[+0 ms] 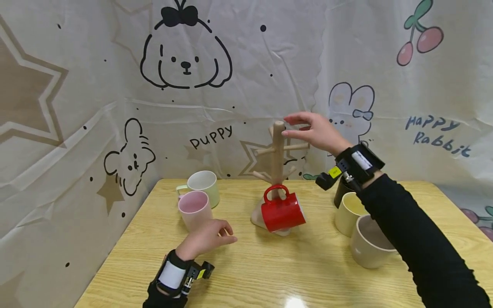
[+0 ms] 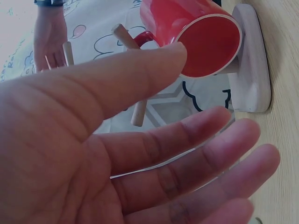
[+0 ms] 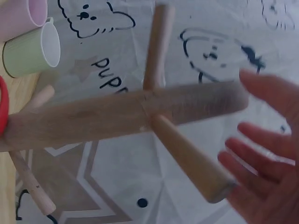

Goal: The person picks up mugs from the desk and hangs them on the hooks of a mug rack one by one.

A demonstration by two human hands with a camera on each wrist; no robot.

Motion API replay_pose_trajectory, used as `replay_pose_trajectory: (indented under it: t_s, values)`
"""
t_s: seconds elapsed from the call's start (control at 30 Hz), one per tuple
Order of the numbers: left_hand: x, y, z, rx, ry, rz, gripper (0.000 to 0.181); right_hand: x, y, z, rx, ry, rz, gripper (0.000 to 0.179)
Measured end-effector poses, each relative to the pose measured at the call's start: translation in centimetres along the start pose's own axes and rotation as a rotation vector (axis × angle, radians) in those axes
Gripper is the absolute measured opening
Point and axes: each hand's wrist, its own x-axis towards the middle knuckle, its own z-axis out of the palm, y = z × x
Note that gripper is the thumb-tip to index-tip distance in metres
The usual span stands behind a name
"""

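Observation:
A red mug hangs by its handle on a low peg of the wooden mug tree, its mouth facing right in the head view. My right hand is at the top of the post, fingers loosely bent and apart. In the right wrist view its thumb tip overlaps the post's end, and nothing lies in the palm. Low over the table, my left hand is in front of the pink mug, holding nothing. Its fingers are relaxed and spread in the left wrist view.
Behind the pink mug stands a pale green mug. At the right are a yellow mug, a greyish-beige mug and a black cup, partly hidden by my right arm. A printed cloth hangs behind the wooden table.

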Motion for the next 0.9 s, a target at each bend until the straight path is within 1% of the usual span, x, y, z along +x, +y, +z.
replay_pose_trajectory:
  t_s: [0.1, 0.17, 0.3, 0.43, 0.57, 0.9]
  values:
    - [0.0, 0.0, 0.1, 0.002, -0.011, -0.005, 0.02, 1.1, 0.5, -0.1, 0.092, -0.089, 0.011, 0.053]
    - [0.0, 0.0, 0.1, 0.002, -0.018, -0.008, 0.02, 1.5, 0.7, 0.0, 0.146, -0.131, 0.009, 0.053]
    - [0.0, 0.0, 0.1, 0.005, -0.027, 0.007, 0.02, 2.0, 1.0, 0.4, 0.249, -0.192, -0.011, 0.051]
    - [0.0, 0.0, 0.2, 0.01, -0.036, 0.017, 0.019, 2.3, 1.2, 0.8, 0.321, -0.227, -0.05, 0.048]
    - [0.0, 0.1, 0.2, 0.025, -0.043, 0.015, 0.019, 2.3, 1.3, 0.9, 0.352, -0.239, -0.081, 0.045]
    - [0.0, 0.3, 0.2, 0.004, -0.065, -0.012, 0.021, 2.6, 1.4, 1.1, 0.341, -0.235, -0.133, 0.04]
